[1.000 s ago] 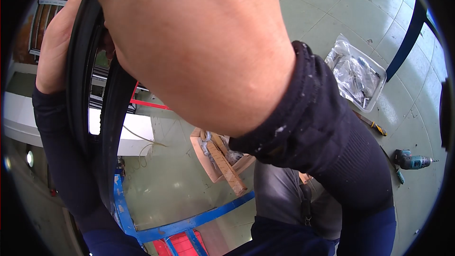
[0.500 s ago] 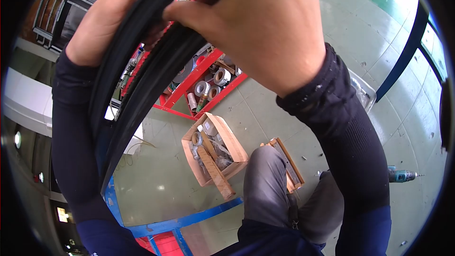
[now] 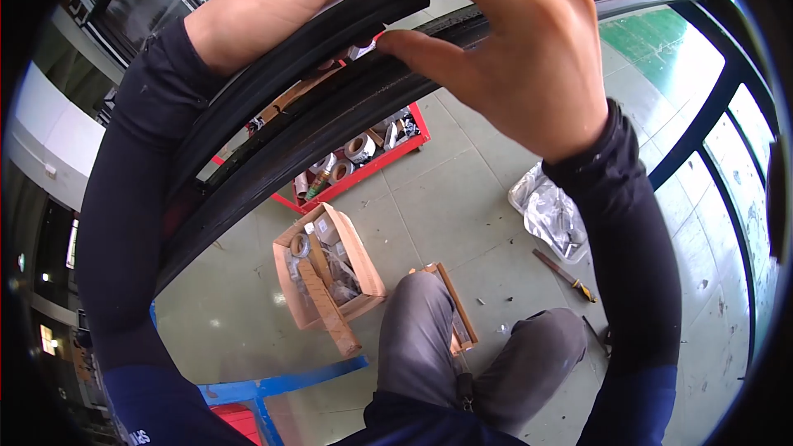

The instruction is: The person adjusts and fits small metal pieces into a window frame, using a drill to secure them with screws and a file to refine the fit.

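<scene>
A long black frame of two parallel rails, with slots along its upper edge, runs slantwise across the upper part of the head view. My left hand reaches over the upper rail from the left and is closed round it, its fingers mostly hidden behind. On the right, my right hand grips the same frame. Its thumb points left between the rails and its fingers bend over the top, partly cut off by the view's edge.
Below stand a red cart with tape rolls and an open cardboard box. A clear plastic tub and a yellow-handled file are on the floor at right. A blue metal bar crosses lower left.
The black frame appears flatter and farther right across the view. My right hand has shifted right, and my left hand has also moved right along with the frame. The drill has dropped from sight.
</scene>
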The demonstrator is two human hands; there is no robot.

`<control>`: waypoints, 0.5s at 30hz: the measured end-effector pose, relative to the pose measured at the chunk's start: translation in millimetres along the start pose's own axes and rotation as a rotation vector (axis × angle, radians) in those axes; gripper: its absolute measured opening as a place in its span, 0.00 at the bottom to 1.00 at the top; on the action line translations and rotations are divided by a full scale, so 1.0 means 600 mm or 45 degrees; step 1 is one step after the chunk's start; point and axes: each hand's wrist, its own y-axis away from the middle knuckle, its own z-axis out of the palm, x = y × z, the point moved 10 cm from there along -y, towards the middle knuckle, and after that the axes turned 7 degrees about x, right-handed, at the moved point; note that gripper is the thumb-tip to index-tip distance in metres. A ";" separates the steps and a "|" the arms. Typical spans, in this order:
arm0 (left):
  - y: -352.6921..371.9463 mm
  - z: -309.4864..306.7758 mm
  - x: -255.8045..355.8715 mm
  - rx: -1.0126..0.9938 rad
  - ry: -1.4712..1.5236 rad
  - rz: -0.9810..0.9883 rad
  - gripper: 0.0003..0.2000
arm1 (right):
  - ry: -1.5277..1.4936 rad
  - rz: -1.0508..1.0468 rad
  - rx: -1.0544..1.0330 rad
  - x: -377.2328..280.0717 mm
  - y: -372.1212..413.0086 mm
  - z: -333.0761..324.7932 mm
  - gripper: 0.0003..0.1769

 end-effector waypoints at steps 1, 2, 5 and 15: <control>-0.003 0.002 -0.012 -0.032 0.116 -0.114 0.27 | 0.009 -0.022 -0.153 -0.001 -0.005 0.014 0.24; -0.002 0.005 -0.021 -0.068 0.232 -0.228 0.26 | 0.016 -0.045 -0.304 -0.001 -0.008 0.027 0.24; 0.038 0.049 -0.002 -0.382 0.260 -0.715 0.30 | -0.108 0.083 -0.148 0.014 -0.009 0.000 0.22; 0.014 0.061 -0.059 -0.701 0.252 -0.226 0.25 | 0.366 1.728 -0.368 0.083 0.559 -0.340 0.13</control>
